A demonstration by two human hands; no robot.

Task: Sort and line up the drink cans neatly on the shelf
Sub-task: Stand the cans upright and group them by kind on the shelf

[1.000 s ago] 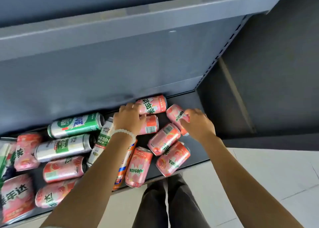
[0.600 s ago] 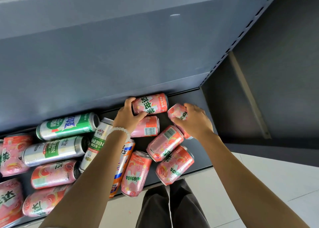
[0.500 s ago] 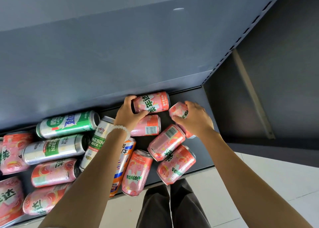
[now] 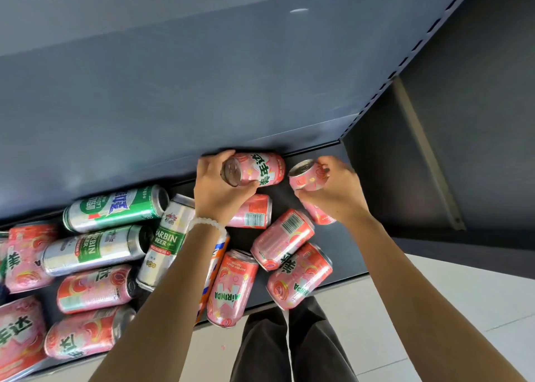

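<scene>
Head view: at the left of the frame, green beer cans (image 4: 115, 208) and pink cans lie jumbled on the dark shelf (image 4: 341, 245). At centre, the left hand (image 4: 217, 187) grips a pink can (image 4: 260, 170) by its end; just right, the right hand (image 4: 335, 190) grips another pink can (image 4: 308, 176). The step looks like picking up pink cans; next, stand both upright by the back wall.

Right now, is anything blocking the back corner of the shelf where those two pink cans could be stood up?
Nothing visible: the shelf between left hand's can and right hand's can lies bare to the back wall.
</scene>
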